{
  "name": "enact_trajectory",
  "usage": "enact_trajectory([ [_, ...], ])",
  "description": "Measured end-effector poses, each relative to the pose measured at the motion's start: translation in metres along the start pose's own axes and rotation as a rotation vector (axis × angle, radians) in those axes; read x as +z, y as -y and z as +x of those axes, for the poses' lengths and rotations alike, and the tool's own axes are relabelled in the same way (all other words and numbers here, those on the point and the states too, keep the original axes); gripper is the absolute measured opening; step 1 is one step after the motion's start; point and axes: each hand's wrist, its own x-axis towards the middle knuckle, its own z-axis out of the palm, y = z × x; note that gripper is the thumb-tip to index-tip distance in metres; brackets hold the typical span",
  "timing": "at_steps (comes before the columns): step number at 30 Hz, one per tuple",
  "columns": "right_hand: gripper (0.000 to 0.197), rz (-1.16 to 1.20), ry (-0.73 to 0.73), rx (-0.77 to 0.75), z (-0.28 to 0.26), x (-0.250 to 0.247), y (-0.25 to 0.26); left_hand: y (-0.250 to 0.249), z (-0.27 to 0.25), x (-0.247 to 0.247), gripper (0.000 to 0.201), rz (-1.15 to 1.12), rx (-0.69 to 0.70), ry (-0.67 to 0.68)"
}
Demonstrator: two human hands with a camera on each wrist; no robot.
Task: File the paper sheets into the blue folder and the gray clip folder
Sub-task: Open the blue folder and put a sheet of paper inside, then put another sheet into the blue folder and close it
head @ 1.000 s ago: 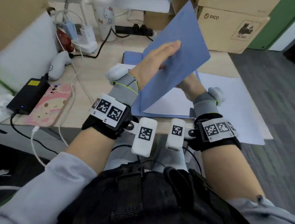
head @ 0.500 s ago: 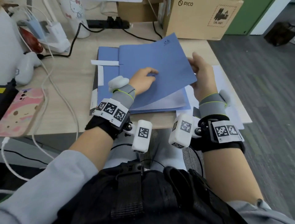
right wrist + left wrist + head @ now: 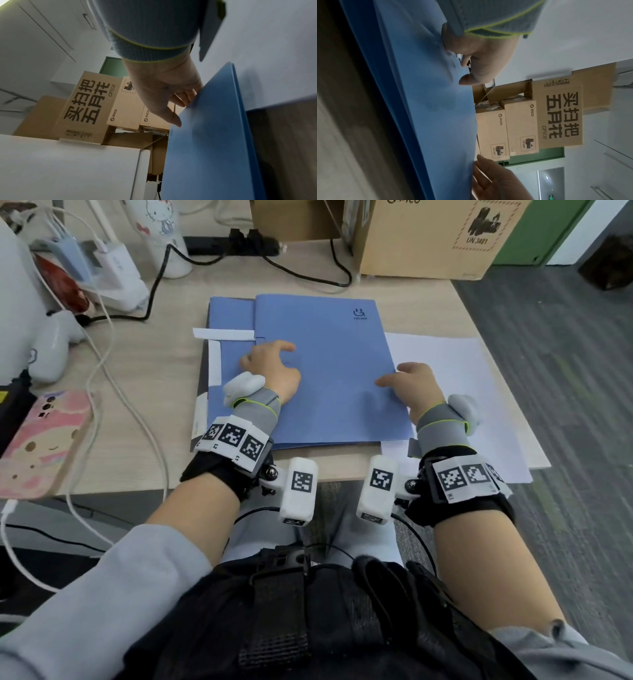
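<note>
The blue folder [image 3: 335,344] lies shut and flat on the desk, its logo at the far right corner. My left hand [image 3: 270,364] rests on the cover near the spine with bent fingers, and its thumb tip touches the blue folder [image 3: 428,108]. At the folder's right edge my right hand [image 3: 411,385] pinches the cover, thumb on top and fingers past the rim, as my right hand [image 3: 168,97] shows. White paper sheets [image 3: 462,392] lie under and right of the folder. A dark gray board edge [image 3: 202,364], perhaps the clip folder, shows under its left side.
A pink-cased phone [image 3: 41,440] and loose white cables [image 3: 113,378] lie on the left. A power strip [image 3: 233,246], a white mug [image 3: 161,234] and a cardboard box [image 3: 428,237] stand along the back. The desk's front edge [image 3: 342,470] runs just behind my wrists.
The raised blue cover has swung down and now lies flat. My left hand moved from the upright cover to rest on top of it, and my right hand came down with the cover's edge.
</note>
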Motion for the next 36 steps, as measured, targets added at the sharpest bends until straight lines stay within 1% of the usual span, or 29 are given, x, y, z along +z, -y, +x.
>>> enact_trajectory([
  [2,0.033,-0.062,-0.012,0.006,0.004,0.004,0.0,0.004,0.002,-0.006,0.054,0.02,-0.049,-0.059],
  [3,0.04,-0.08,-0.031,0.011,0.007,0.006,-0.001,0.007,0.004,-0.009,0.058,0.013,-0.072,-0.065],
  [4,0.042,-0.093,-0.04,0.024,0.012,0.008,-0.002,0.009,0.007,-0.01,0.061,0.002,-0.088,-0.06],
  [5,0.038,-0.105,-0.05,0.032,0.012,0.009,-0.001,0.012,0.01,-0.011,0.063,-0.01,-0.098,-0.044],
  [7,0.017,-0.12,-0.065,0.034,0.012,0.012,0.001,0.014,0.013,-0.013,0.066,-0.03,-0.112,-0.012],
  [8,0.016,-0.115,-0.077,0.029,0.013,0.014,0.002,0.014,0.014,-0.015,0.067,-0.036,-0.118,-0.003],
  [11,0.048,-0.115,-0.112,0.034,0.014,0.017,0.007,0.016,0.018,-0.02,0.068,-0.114,-0.138,-0.009],
  [12,0.054,-0.1,-0.112,0.037,0.013,0.017,0.008,0.017,0.018,-0.021,0.066,-0.161,-0.143,-0.009],
  [14,0.059,-0.052,-0.092,0.04,0.012,0.016,0.01,0.019,0.017,-0.023,0.062,-0.257,-0.133,-0.015],
  [16,0.055,-0.021,-0.069,0.032,0.012,0.014,0.012,0.022,0.019,-0.026,0.059,-0.337,-0.115,-0.023],
  [19,0.042,-0.034,-0.07,0.04,0.014,0.012,0.017,0.025,0.023,-0.033,0.064,-0.377,-0.099,0.012],
  [22,0.028,-0.022,-0.097,0.01,0.016,0.014,0.021,0.029,0.028,-0.042,0.066,-0.281,-0.085,0.069],
  [24,0.023,0.002,-0.105,-0.024,0.015,0.018,0.022,0.034,0.03,-0.05,0.057,-0.195,-0.056,0.067],
  [26,0.022,0.042,-0.105,-0.058,0.013,0.019,0.021,0.038,0.034,-0.062,0.044,-0.123,-0.004,-0.044],
  [28,0.022,0.09,-0.096,-0.099,0.011,0.019,0.022,0.041,0.038,-0.075,0.038,-0.015,0.022,-0.21],
  [30,0.023,0.131,-0.084,-0.141,0.009,0.019,0.026,0.044,0.041,-0.085,0.033,0.197,0.038,-0.327],
  [31,0.023,0.145,-0.079,-0.161,0.009,0.019,0.028,0.046,0.043,-0.088,0.031,0.292,0.044,-0.348],
  [33,0.023,0.165,-0.069,-0.191,0.008,0.018,0.031,0.047,0.043,-0.094,0.026,0.363,0.062,-0.335],
  [36,0.023,0.158,-0.068,-0.21,0.007,0.017,0.031,0.046,0.046,-0.101,0.023,0.269,0.159,-0.263],
])
